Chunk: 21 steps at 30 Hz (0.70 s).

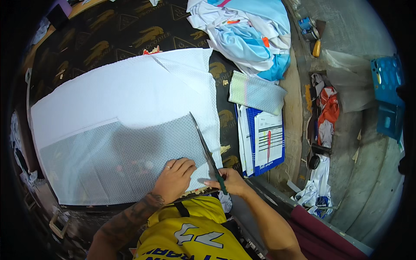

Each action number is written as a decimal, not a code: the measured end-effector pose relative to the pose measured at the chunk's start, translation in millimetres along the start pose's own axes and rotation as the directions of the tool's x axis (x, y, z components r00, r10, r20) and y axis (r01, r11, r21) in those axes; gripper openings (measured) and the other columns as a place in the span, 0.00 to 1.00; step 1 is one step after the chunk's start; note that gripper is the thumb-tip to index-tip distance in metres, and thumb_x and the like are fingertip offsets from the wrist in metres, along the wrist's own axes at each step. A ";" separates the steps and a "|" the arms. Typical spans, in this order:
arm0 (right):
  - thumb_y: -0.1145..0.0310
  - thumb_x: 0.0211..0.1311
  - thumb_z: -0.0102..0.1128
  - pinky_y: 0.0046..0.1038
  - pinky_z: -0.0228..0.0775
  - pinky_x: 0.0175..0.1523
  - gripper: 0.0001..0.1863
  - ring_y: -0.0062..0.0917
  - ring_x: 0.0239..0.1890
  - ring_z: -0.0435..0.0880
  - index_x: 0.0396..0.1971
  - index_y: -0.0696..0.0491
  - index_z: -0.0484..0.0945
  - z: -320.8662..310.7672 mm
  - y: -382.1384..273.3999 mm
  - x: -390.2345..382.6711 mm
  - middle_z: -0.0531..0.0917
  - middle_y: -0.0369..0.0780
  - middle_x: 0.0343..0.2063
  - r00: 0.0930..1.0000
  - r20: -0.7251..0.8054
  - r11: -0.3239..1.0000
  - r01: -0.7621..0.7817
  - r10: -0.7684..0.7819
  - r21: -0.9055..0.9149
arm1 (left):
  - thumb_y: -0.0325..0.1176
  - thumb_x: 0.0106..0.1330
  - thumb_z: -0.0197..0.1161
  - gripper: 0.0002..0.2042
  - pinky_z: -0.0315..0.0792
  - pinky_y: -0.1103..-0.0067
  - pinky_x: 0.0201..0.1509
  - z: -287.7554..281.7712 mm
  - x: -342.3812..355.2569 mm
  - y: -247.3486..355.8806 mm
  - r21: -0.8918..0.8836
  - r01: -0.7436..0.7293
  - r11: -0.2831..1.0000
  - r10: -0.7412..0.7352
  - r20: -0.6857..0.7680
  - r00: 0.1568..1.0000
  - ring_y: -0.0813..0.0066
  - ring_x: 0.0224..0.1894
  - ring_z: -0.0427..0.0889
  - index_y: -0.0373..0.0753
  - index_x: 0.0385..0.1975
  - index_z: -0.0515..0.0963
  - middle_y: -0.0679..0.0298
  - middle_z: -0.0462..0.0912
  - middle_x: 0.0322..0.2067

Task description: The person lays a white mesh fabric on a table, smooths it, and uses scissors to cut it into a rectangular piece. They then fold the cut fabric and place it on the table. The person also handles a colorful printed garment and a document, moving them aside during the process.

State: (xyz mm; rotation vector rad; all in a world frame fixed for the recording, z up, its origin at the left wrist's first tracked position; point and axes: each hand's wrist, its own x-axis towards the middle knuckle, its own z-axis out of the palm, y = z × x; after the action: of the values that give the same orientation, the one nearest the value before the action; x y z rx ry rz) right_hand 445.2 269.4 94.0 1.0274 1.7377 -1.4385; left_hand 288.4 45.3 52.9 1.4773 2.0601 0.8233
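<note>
A large white textured fabric [143, 86] lies spread on the table. Over its near part is a grey perforated-looking fabric piece [99, 160] with a curved notch in its far edge. My left hand [175, 177] rests on the grey piece near its right end, a ring on one finger, holding nothing; its fingers are slightly bent. At the table's near edge, my right hand [231, 182] grips the dark green handle of long scissors [207, 149]. Their dark blades lie along the grey piece's right edge, tips pointing away from me; whether the blades are apart is hard to see.
A pile of white and light-blue garments [251, 39] sits at the far right. Nearer are a folded pale mesh cloth [255, 92] and a blue-edged stack of papers [262, 156] with a red pen [268, 145]. A blue plastic basket [387, 95] stands further right.
</note>
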 end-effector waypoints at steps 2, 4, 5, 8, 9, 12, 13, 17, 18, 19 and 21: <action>0.43 0.60 0.84 0.22 0.68 0.32 0.27 0.13 0.27 0.77 0.27 0.55 0.85 -4.4 -6.8 5.5 0.80 0.30 0.23 0.989 0.061 0.990 -0.128 0.131 -0.057 | 0.28 0.63 0.66 0.19 0.65 0.66 0.71 5.9 -3.0 -2.0 0.003 -0.018 1.000 0.018 -0.023 1.000 0.65 0.66 0.75 0.35 0.55 0.83 0.63 0.81 0.58; 0.40 0.52 0.86 0.26 0.69 0.33 0.32 0.19 0.25 0.76 0.21 0.53 0.81 -6.2 -10.5 13.2 0.79 0.32 0.20 0.992 0.050 0.992 -0.117 0.114 0.056 | 0.29 0.63 0.67 0.19 0.65 0.65 0.70 11.5 -5.3 -1.3 0.001 0.014 1.000 -0.014 -0.029 0.999 0.64 0.66 0.74 0.36 0.55 0.82 0.63 0.80 0.58; 0.40 0.52 0.87 0.25 0.68 0.32 0.31 0.18 0.25 0.76 0.21 0.53 0.80 -4.3 -12.1 18.7 0.79 0.32 0.20 0.994 0.022 0.992 -0.107 0.106 0.061 | 0.29 0.63 0.69 0.20 0.64 0.64 0.70 12.6 -5.6 0.4 -0.012 0.024 1.000 -0.024 -0.031 0.999 0.63 0.66 0.74 0.36 0.56 0.81 0.62 0.79 0.58; 0.41 0.52 0.88 0.24 0.68 0.31 0.30 0.17 0.25 0.77 0.22 0.52 0.81 0.9 -20.8 24.6 0.79 0.31 0.20 0.995 -0.009 0.995 -0.096 0.096 0.037 | 0.30 0.63 0.68 0.19 0.65 0.64 0.69 3.0 7.5 -0.4 -0.057 0.053 0.997 -0.056 -0.054 0.997 0.63 0.64 0.75 0.36 0.55 0.82 0.63 0.80 0.56; 0.41 0.53 0.87 0.24 0.69 0.31 0.30 0.17 0.25 0.78 0.23 0.52 0.81 0.2 -26.1 23.4 0.79 0.31 0.20 0.994 0.009 0.994 -0.105 0.104 0.016 | 0.30 0.63 0.67 0.18 0.65 0.65 0.69 -4.5 14.9 -2.0 -0.071 0.081 0.994 -0.080 0.015 0.997 0.64 0.63 0.76 0.36 0.54 0.83 0.63 0.81 0.55; 0.41 0.59 0.83 0.21 0.70 0.31 0.29 0.15 0.24 0.79 0.27 0.53 0.83 -28.9 -47.2 7.9 0.80 0.32 0.19 0.983 0.107 0.986 -0.156 0.149 0.054 | 0.29 0.65 0.67 0.16 0.65 0.63 0.67 -34.4 48.0 -21.0 -0.002 0.268 0.964 -0.261 -0.233 0.937 0.60 0.61 0.76 0.37 0.53 0.83 0.61 0.81 0.53; 0.39 0.60 0.82 0.21 0.70 0.31 0.30 0.15 0.23 0.78 0.27 0.53 0.83 -48.4 -55.8 -0.9 0.80 0.32 0.20 0.978 0.151 0.989 -0.149 0.146 0.015 | 0.28 0.66 0.67 0.15 0.65 0.62 0.67 -44.0 60.5 -34.4 0.074 0.346 0.935 -0.287 -0.412 0.865 0.59 0.61 0.75 0.37 0.53 0.82 0.60 0.80 0.52; 0.31 0.63 0.73 0.29 0.74 0.39 0.34 0.22 0.31 0.82 0.33 0.53 0.84 -162.1 -86.2 -1.0 0.83 0.37 0.27 0.899 0.320 0.857 -0.104 0.297 -0.504 | 0.30 0.67 0.67 0.16 0.64 0.60 0.67 -38.5 71.8 -34.9 0.076 0.574 0.816 -0.391 -0.658 0.643 0.58 0.60 0.75 0.38 0.54 0.81 0.58 0.78 0.54; 0.30 0.63 0.72 0.31 0.75 0.42 0.35 0.25 0.34 0.83 0.34 0.53 0.84 -182.3 -92.5 10.9 0.83 0.38 0.29 0.911 0.331 0.760 0.032 0.245 -0.649 | 0.30 0.68 0.67 0.17 0.63 0.59 0.67 -27.5 68.2 -27.9 0.001 0.523 0.852 -0.414 -0.610 0.676 0.57 0.60 0.74 0.38 0.56 0.79 0.57 0.78 0.55; 0.29 0.64 0.71 0.34 0.76 0.45 0.35 0.27 0.37 0.84 0.35 0.53 0.84 -195.0 -96.9 22.3 0.84 0.40 0.31 0.923 0.308 0.573 0.127 0.231 -0.810 | 0.30 0.68 0.66 0.18 0.62 0.58 0.68 -11.1 62.7 -12.0 -0.121 0.526 0.842 -0.509 -0.501 0.700 0.57 0.61 0.74 0.37 0.57 0.78 0.56 0.77 0.55; 0.28 0.64 0.70 0.38 0.75 0.55 0.37 0.36 0.46 0.84 0.42 0.53 0.83 -211.5 -117.5 51.8 0.85 0.45 0.39 0.905 0.420 0.607 0.302 0.058 -0.735 | 0.33 0.67 0.66 0.20 0.62 0.57 0.69 22.9 56.6 10.8 -0.022 0.446 0.895 -0.394 -0.509 0.765 0.58 0.63 0.74 0.37 0.59 0.78 0.57 0.77 0.58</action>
State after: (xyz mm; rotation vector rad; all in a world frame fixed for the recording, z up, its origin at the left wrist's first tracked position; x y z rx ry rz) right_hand 317.0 475.1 144.2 0.0947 1.8412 -0.6899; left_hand 293.7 106.2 42.5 0.8178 2.7178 0.9981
